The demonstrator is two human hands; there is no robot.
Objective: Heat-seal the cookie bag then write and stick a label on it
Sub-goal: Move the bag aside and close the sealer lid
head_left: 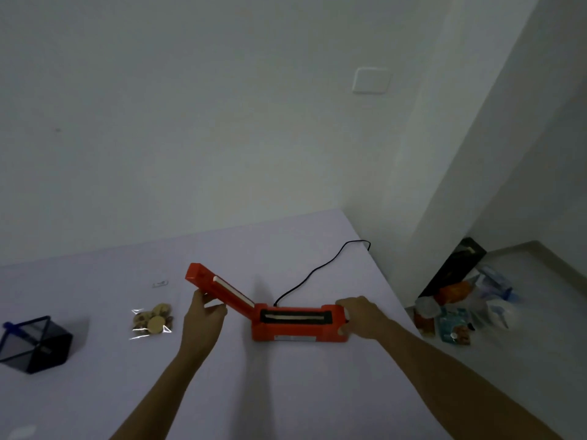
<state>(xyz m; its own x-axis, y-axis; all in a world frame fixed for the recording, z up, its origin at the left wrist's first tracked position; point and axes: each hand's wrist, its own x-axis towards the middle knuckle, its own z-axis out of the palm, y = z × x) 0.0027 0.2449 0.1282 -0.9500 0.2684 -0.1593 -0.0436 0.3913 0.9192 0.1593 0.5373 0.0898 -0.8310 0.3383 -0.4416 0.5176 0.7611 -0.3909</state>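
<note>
A red heat sealer (295,327) lies in the middle of the white table, its lid arm (216,285) raised up and to the left. My left hand (203,315) grips the lifted lid near its free end. My right hand (360,315) rests over the right end of the sealer's base, holding it down. The black sealing strip on the base is exposed. A clear bag of cookies (152,319) lies flat on the table left of the sealer, apart from both hands. A small label (159,283) lies behind the bag.
A dark mesh pen holder (35,342) with a blue pen stands at the far left. The sealer's black cord (320,268) runs to the table's back right corner. Past the table's right edge, bags and packets (457,312) sit on the floor.
</note>
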